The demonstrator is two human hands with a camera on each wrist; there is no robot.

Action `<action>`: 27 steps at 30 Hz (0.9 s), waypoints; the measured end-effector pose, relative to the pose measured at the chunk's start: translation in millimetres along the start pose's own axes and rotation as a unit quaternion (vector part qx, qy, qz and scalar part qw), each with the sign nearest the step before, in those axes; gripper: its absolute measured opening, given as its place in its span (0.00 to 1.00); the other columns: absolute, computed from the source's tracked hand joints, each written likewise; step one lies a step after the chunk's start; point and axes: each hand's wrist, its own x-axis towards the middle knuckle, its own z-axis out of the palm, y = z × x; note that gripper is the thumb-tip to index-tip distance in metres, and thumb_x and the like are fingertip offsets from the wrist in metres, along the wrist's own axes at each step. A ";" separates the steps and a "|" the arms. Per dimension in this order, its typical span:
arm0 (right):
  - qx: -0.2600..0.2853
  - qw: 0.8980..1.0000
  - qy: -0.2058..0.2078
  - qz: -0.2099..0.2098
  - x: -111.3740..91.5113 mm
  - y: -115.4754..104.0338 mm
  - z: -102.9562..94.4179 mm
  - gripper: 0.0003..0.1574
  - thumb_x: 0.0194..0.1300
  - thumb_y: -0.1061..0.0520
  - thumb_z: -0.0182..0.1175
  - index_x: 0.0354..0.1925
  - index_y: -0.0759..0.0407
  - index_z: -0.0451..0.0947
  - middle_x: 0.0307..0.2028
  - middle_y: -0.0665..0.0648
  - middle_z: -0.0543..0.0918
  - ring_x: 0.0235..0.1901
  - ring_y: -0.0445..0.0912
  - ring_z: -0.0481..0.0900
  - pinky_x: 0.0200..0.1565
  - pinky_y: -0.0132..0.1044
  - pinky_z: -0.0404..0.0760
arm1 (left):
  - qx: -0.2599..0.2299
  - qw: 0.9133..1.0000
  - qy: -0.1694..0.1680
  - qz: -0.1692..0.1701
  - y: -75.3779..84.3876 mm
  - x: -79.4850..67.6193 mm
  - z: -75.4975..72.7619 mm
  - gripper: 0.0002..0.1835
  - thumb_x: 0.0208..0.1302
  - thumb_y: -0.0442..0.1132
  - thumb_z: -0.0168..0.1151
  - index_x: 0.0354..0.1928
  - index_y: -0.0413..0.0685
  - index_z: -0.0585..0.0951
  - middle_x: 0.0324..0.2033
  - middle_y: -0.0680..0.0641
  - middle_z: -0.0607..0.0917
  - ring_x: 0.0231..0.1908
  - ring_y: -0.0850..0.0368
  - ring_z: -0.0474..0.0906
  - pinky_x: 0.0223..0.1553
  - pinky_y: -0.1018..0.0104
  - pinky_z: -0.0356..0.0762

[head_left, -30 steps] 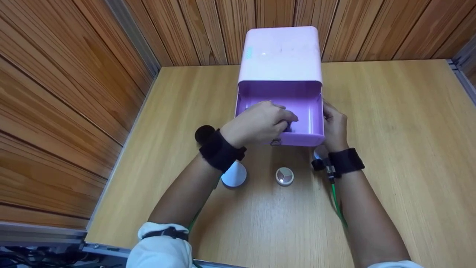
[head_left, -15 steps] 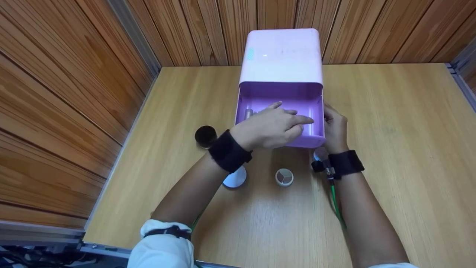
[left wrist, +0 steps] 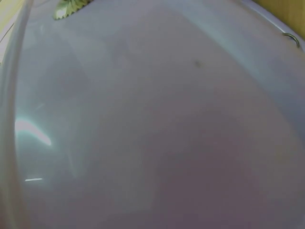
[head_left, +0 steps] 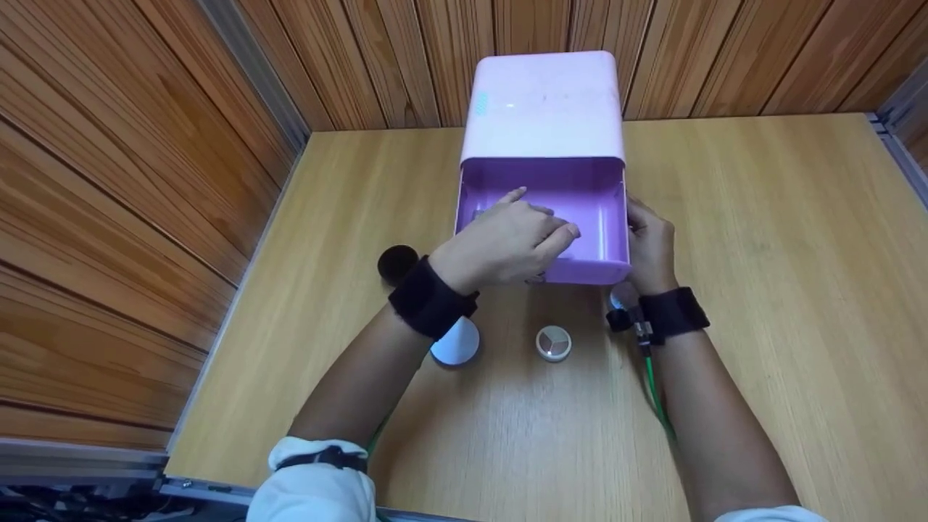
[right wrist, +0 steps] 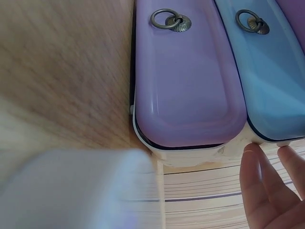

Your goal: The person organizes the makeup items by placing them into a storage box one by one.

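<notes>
A pink cabinet (head_left: 544,109) stands at the back with its purple top drawer (head_left: 589,270) pulled out. Over the drawer's left part lies my left hand (head_left: 504,239), its fingers loosely spread and nothing seen in them. A small greyish thing (head_left: 478,214) peeks out beside that hand, mostly covered. The left wrist view is filled by the purple drawer front (left wrist: 143,105). My right hand (head_left: 651,243) is at the cabinet's right side. In the right wrist view, its extended fingers (right wrist: 257,176) touch the side near a blue drawer (right wrist: 271,71); a purple drawer (right wrist: 190,76) sits below.
On the wooden table (head_left: 580,449) lie a round dark item (head_left: 397,264), a white round item (head_left: 457,342) and a small round pan with three-part colours (head_left: 554,343). A makeup brush-like item (head_left: 624,296) is partly hidden by the right wrist. Wood panels (head_left: 435,65) rise behind.
A second ago my left fingers were bent down inside the drawer with something dark by them. They then spread rightward, and the hand has since drawn back left. The right hand stays put.
</notes>
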 end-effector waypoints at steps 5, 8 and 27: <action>0.000 1.000 0.001 -0.004 -0.1 0.6 0.2 0.18 0.66 0.71 0.59 0.54 0.69 0.79 0.48 0.65 0.83 0.39 0.34 0.81 0.42 0.29 0.81 | -0.001 1.000 0.009 0.015 -1.9 -1.0 0.2 0.30 0.78 0.51 0.31 0.38 0.53 0.87 0.39 0.59 0.86 0.50 0.68 0.78 0.71 0.57 0.42; -0.009 1.000 0.003 -0.007 -0.2 0.5 0.3 0.17 0.65 0.71 0.59 0.52 0.70 0.80 0.47 0.65 0.84 0.38 0.32 0.80 0.41 0.28 0.80 | -0.001 1.000 0.005 0.016 -1.3 -1.0 0.5 0.30 0.78 0.51 0.30 0.32 0.54 0.84 0.32 0.60 0.85 0.49 0.69 0.78 0.71 0.56 0.43; -0.008 1.000 0.013 -0.009 1.4 -1.2 -1.7 0.16 0.66 0.69 0.60 0.51 0.69 0.80 0.47 0.65 0.84 0.40 0.37 0.82 0.44 0.30 0.80 | -0.033 0.988 0.123 0.089 -13.1 -36.9 -21.6 0.21 0.77 0.46 0.45 0.42 0.44 0.86 0.29 0.52 0.84 0.33 0.62 0.78 0.46 0.70 0.74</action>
